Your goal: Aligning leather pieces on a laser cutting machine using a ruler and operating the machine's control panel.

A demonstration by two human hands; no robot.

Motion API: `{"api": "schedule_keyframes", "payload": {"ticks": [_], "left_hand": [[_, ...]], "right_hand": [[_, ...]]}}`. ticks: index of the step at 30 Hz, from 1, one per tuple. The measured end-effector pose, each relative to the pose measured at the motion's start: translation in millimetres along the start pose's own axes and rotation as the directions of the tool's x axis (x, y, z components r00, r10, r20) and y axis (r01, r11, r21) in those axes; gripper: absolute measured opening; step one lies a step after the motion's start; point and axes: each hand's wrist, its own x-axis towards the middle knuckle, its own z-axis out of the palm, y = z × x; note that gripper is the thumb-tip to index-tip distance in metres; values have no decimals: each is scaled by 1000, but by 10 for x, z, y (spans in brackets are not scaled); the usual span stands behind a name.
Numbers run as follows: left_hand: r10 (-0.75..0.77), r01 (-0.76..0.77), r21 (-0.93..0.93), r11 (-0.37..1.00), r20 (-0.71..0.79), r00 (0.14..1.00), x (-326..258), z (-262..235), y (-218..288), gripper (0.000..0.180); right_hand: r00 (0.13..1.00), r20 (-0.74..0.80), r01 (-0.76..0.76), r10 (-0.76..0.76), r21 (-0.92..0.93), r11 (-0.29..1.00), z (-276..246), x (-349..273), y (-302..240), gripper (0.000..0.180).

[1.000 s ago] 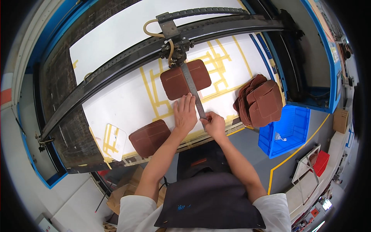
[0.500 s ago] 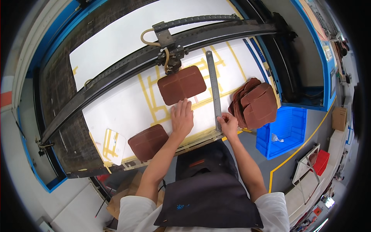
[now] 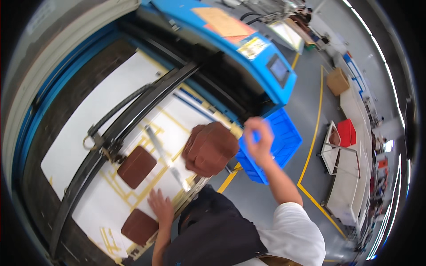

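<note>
The left hand [image 3: 161, 205] was spread palm down at the near edge of the white board [image 3: 91, 206], fingers apart and gripping nothing; just to its left lay a rounded brown piece [image 3: 140, 227]; the metal ruler [image 3: 167, 159], slightly blurred, lay slantwise on the board beyond that hand, apart from it; to the ruler's right sat a heaped stack of brown pieces [image 3: 212, 148]; the right hand [image 3: 258, 136] was raised in front of the blue crate [image 3: 284, 137], fingers curled but too blurred to tell whether they gripped anything; farther in, a second brown piece [image 3: 136, 167] lay beside the machine head [image 3: 111, 153]; beyond ran the dark rail [image 3: 155, 104], reaching toward the blue cabinet [image 3: 262, 80].
</note>
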Motion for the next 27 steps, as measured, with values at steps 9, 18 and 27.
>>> {"api": "schedule_keyframes", "payload": {"ticks": [9,18,27], "left_hand": [[-51,50,20,999,45,998,-146,152,379,61],[-169,169,8,986,7,986,-561,120,228,61],[-141,145,44,988,-93,986,-226,246,460,57]], "right_hand": [[906,-310,-329,289,-84,940,-1071,1629,2562,15],[953,-225,-268,201,-323,908,-593,1562,2919,16],[852,-465,-235,240,69,970,-1215,1401,2819,25]]}}
